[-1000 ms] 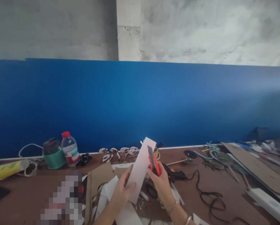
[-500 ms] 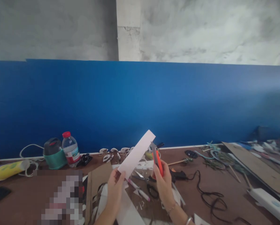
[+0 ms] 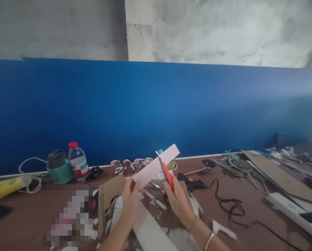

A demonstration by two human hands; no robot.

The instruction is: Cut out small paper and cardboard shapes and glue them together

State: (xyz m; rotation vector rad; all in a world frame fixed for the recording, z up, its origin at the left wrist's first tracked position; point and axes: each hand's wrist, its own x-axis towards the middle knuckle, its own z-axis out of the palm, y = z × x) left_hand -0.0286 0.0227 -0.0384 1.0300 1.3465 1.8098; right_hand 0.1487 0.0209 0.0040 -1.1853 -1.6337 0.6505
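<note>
My left hand [image 3: 131,195] pinches the lower left end of a white strip of card [image 3: 152,169], which slants up to the right above the table. In my right hand [image 3: 178,200] is an orange utility knife [image 3: 168,177] with its grey blade pointing up and to the left. The blade lies across the front of the strip; whether it touches the card I cannot tell. Below my hands are a pair of scissors [image 3: 156,187], a white and pink pen [image 3: 156,201] and a larger white sheet [image 3: 152,228].
Small white cut-out pieces [image 3: 138,161] line the back edge. A red-capped bottle [image 3: 78,164] and a teal container [image 3: 60,173] stand left. A black glue gun [image 3: 191,182] trails its cord [image 3: 231,209] toward a white power strip [image 3: 294,212]. Brown cardboard [image 3: 281,174] lies right.
The knife has moved left, from beside the strip to across its front. The strip has tilted flatter, its far end shifting right. The view has turned slightly to the right.
</note>
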